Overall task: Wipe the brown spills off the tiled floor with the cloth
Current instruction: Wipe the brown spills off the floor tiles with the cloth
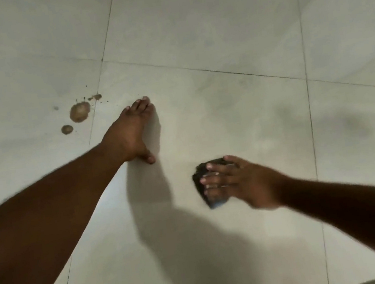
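Right hand fingers spread, pressing dark cloth flat on floor. Left hand flat, bracing. Cloth likely soft, light; press from top. Brown spills unwiped.

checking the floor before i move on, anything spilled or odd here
Yes. Brown spills still sit on the tiled floor, beyond the left hand. The right hand presses the cloth well off to their right.

There is no text, label, brand, number or sign that can be read anywhere in the view, not on the floor tiles and not on the dark cloth.
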